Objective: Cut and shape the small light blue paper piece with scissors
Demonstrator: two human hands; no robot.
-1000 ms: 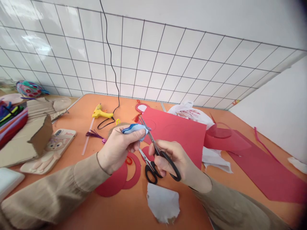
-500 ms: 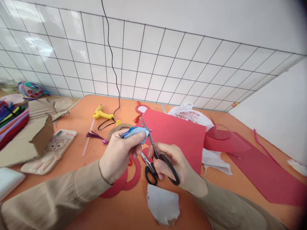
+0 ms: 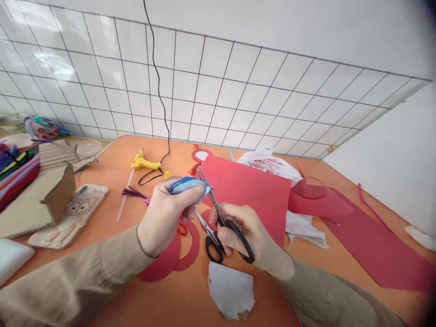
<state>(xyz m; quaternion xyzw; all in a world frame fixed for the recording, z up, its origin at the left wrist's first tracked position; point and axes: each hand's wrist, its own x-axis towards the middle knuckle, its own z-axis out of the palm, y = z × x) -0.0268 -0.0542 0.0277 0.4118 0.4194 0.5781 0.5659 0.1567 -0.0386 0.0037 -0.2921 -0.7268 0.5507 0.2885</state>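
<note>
My left hand (image 3: 170, 209) pinches a small folded piece of blue fabric (image 3: 187, 185), light blue with a darker blue edge. In my right hand (image 3: 245, 231) is a pair of black-handled scissors (image 3: 218, 206), fingers through the loops. Its blades lie against the right end of the fabric; whether they bite into it I cannot tell. Below, a second pair of scissors (image 3: 213, 250) rests on the orange table (image 3: 163, 299). Beside it are cut red paper rings (image 3: 190, 254) and a torn white scrap (image 3: 231, 290). My fingers hide part of the fabric.
A yellow glue gun (image 3: 146, 162) with a black cable stands behind my left hand. Red card (image 3: 255, 190) and a white plastic bag (image 3: 269, 163) lie to the right. At left are a phone (image 3: 75, 213), cardboard (image 3: 41, 195) and pipe cleaners (image 3: 17, 184).
My left hand has shifted slightly left with the blue fabric, showing more of its darker edge. The scissors in my right hand have hardly moved.
</note>
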